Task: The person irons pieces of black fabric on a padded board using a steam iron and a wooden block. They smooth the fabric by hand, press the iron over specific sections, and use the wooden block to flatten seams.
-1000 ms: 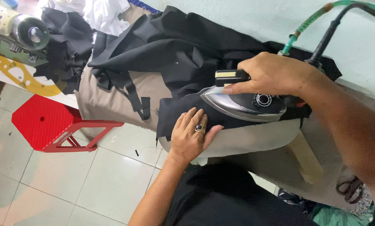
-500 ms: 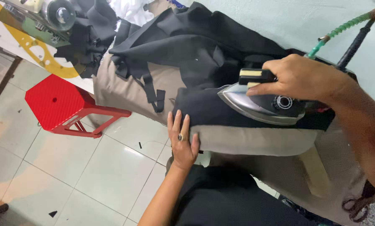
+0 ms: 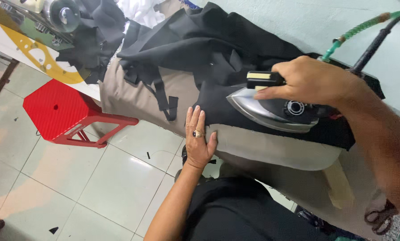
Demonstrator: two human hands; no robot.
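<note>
My right hand (image 3: 313, 80) grips the black handle of a steel steam iron (image 3: 276, 110) whose soleplate rests on black fabric (image 3: 218, 58) spread over a beige padded ironing board (image 3: 271, 147). My left hand (image 3: 198, 136), wearing a ring, lies flat with fingers together on the board's near edge, pressing the hem of the black fabric just left of the iron's tip. A black strap (image 3: 162, 96) hangs from the garment over the board's side.
A red plastic stool (image 3: 59, 114) stands on the tiled floor at left. A sewing machine (image 3: 53, 13) sits on a white and yellow table at top left. A green hose (image 3: 365, 24) and black cable run to the iron. Scissors (image 3: 380, 216) lie at lower right.
The iron has slid slightly right along the fabric. My left hand has flattened and shifted down onto the board's edge. The view has swung, so the stool sits further right.
</note>
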